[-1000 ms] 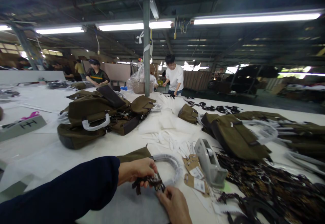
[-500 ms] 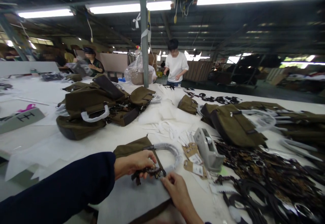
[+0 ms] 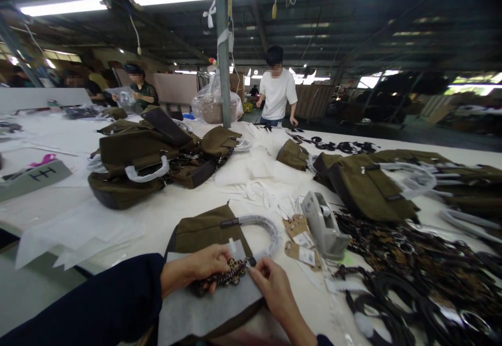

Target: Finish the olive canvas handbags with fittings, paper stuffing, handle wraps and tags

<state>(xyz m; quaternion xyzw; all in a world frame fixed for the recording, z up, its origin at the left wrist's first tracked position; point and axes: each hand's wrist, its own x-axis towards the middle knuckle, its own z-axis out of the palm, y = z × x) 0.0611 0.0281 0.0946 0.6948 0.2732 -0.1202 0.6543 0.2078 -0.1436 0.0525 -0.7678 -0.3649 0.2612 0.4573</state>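
Observation:
An olive fabric bag point(image 3: 209, 227) lies flat on the table, partly covered by a pale sheet point(image 3: 192, 307). Its looped handle point(image 3: 271, 227) is wrapped in clear plastic. Over the sheet, my left hand point(image 3: 209, 263) is closed around a bundled dark-brown braided strap point(image 3: 232, 274) with metal parts. My right hand point(image 3: 274, 286) pinches at the strap's end, beside a dark tab at the handle's lower end. What exactly lies between its fingertips is too small to make out.
Right of the bag are brown cardboard tags point(image 3: 300, 244), a grey tape dispenser point(image 3: 323, 226) and a heap of dark straps point(image 3: 415, 267). Olive bags are piled at left point(image 3: 133, 160) and right point(image 3: 361, 184). A post point(image 3: 223, 69) rises beyond; a person in white point(image 3: 278, 92) stands across the table.
My left hand has shifted slightly left and down with the strap bundle, baring more of the braid. My right hand stays close to the handle's end. The person in white has lowered an arm.

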